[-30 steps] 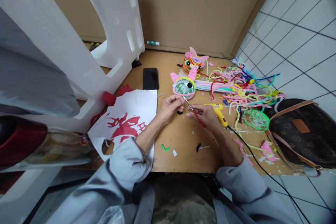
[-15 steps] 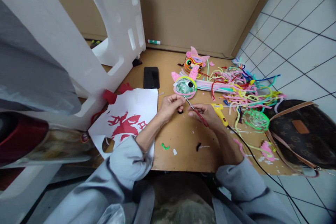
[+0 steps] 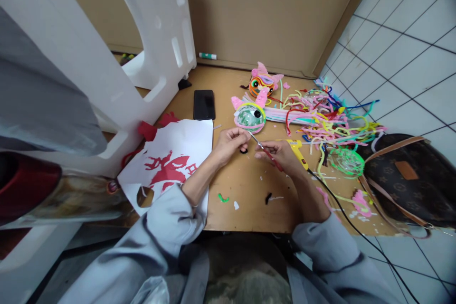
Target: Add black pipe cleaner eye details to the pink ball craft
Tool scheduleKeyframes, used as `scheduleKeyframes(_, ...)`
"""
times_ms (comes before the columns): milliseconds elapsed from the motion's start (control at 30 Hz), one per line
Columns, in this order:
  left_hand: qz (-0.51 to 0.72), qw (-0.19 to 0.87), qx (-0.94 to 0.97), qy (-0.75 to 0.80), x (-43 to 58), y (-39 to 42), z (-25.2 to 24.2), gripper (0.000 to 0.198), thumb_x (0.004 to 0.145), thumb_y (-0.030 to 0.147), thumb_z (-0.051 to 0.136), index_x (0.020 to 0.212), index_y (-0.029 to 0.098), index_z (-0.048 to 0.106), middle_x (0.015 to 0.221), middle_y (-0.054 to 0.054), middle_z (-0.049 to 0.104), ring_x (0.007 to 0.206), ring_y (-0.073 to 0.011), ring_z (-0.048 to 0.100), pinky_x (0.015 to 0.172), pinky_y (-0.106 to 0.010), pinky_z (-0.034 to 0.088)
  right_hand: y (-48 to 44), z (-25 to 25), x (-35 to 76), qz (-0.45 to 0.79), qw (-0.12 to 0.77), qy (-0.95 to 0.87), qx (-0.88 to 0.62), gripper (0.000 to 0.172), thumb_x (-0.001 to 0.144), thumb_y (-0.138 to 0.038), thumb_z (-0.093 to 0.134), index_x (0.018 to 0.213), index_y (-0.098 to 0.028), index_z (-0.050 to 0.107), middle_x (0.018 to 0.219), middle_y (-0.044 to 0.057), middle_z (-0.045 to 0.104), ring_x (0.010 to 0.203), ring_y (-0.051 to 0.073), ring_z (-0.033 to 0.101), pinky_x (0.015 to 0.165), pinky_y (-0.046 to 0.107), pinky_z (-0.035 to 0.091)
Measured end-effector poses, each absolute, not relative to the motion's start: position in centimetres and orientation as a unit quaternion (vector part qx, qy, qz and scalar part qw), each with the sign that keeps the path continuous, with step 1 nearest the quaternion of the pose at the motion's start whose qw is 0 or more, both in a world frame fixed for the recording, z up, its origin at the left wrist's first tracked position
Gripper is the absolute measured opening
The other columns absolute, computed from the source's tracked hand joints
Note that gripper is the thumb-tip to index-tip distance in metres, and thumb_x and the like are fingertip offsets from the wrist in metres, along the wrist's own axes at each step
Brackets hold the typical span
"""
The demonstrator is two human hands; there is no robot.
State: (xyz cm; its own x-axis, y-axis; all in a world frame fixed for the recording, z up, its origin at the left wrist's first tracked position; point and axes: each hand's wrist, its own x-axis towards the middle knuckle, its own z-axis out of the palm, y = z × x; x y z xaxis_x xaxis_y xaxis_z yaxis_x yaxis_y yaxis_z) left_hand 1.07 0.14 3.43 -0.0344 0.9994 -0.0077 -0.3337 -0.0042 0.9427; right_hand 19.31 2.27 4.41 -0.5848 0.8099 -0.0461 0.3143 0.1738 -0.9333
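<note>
My right hand (image 3: 280,154) is closed around red-handled scissors (image 3: 273,160), seen nearly edge-on, with the metal blades angled up and left. Their tip meets the fingertips of my left hand (image 3: 231,144), which is closed in a pinch. Whatever lies in that pinch is too small to make out. Below the left fingers, a small black piece (image 3: 243,151) shows on the table. Just beyond both hands sits a round clear ball (image 3: 245,117) with pink ears, a yellow and pink rim and a black-and-white eye.
A finished-looking orange animal face (image 3: 261,84) stands behind. Colourful pipe cleaners (image 3: 335,123) and a green-wrapped ball (image 3: 346,161) lie right, near a yellow glue gun (image 3: 298,154) with its cord and a brown bag (image 3: 409,175). Left are a phone (image 3: 204,104) and white paper (image 3: 188,140).
Hardly anything differs. The whole view has shifted slightly, while both hands keep the same pose with the scissors' tip at the left fingertips.
</note>
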Motion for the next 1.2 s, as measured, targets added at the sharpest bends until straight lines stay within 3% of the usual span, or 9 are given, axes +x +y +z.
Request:
scheduleKeyframes(400, 0.543, 0.57, 0.448, 0.424, 0.0, 0.0, 4.0, 0.02, 0.063, 0.03, 0.074, 0.064, 0.013, 0.064, 0.055, 0.001, 0.059, 0.045, -0.0058, 0.05, 0.048, -0.02, 0.042, 1.7, 5.8, 19.2, 0.535, 0.23, -0.711, -0.395, 0.045, 0.058, -0.056, 0.077, 0.071, -0.015, 0.064, 0.048, -0.008, 0.036, 0.044, 0.005, 0.03, 0.043, 0.022, 0.022)
scheduleKeyframes(700, 0.491, 0.602, 0.47, 0.418, 0.6, -0.2, 3.6, 0.019, 0.064, 0.028, 0.076, 0.069, 0.012, 0.066, 0.059, 0.0, 0.062, 0.05, -0.0076, 0.054, 0.052, -0.021, 0.045, 2.1, 5.5, 19.0, 0.493, 0.442, -0.621, -0.419, 0.048, 0.058, -0.048, 0.079, 0.091, -0.018, 0.061, 0.064, -0.003, 0.057, 0.053, 0.008, 0.046, 0.05, 0.022, 0.039)
scheduleKeyframes(967, 0.455, 0.603, 0.507, 0.414, 1.2, -0.3, 3.0, 0.024, 0.066, 0.033, 0.076, 0.07, 0.012, 0.066, 0.059, -0.001, 0.063, 0.051, -0.0079, 0.055, 0.055, -0.022, 0.045, 1.9, 5.1, 18.3, 0.511, 0.423, -0.641, -0.387, 0.045, 0.057, -0.042, 0.081, 0.089, -0.017, 0.06, 0.068, -0.002, 0.059, 0.06, 0.01, 0.052, 0.058, 0.023, 0.044)
scheduleKeyframes(1200, 0.457, 0.647, 0.471, 0.389, 1.3, -0.4, 2.8, 0.027, 0.066, 0.034, 0.076, 0.077, 0.011, 0.067, 0.067, -0.002, 0.066, 0.057, -0.0089, 0.059, 0.061, -0.024, 0.048, 2.1, 4.7, 18.4, 0.528, 0.432, -0.627, -0.375, 0.042, 0.055, -0.039, 0.083, 0.084, -0.018, 0.061, 0.063, -0.004, 0.059, 0.057, 0.009, 0.051, 0.054, 0.021, 0.041)
